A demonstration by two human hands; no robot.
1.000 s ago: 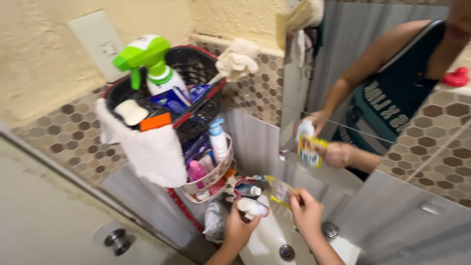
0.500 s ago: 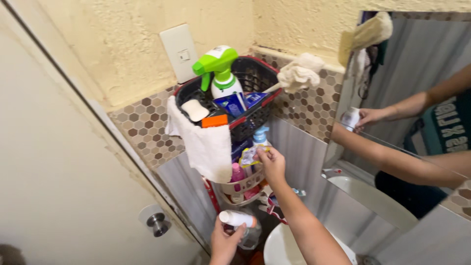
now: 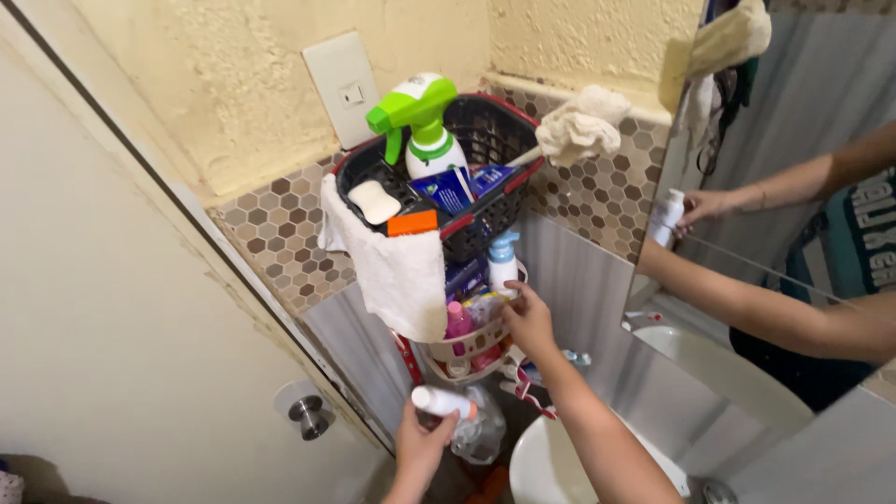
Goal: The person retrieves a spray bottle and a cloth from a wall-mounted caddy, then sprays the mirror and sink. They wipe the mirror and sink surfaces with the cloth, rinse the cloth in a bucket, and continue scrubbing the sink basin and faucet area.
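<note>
Your left hand (image 3: pixel 422 446) grips a white bottle (image 3: pixel 441 402) low, below the white basket (image 3: pixel 467 345). Your right hand (image 3: pixel 528 319) is at that basket's right rim, fingers curled on a small packet (image 3: pixel 485 306). Step looks like stowing: packet seated, then bottle needs a free slot.

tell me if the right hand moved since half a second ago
Yes. The right hand dropped from beside the black plastic basket to the lower white basket.

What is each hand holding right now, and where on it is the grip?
Left hand grips a small white bottle around its lower end. Right hand is at the lower basket; whether it holds anything cannot be told.
</note>
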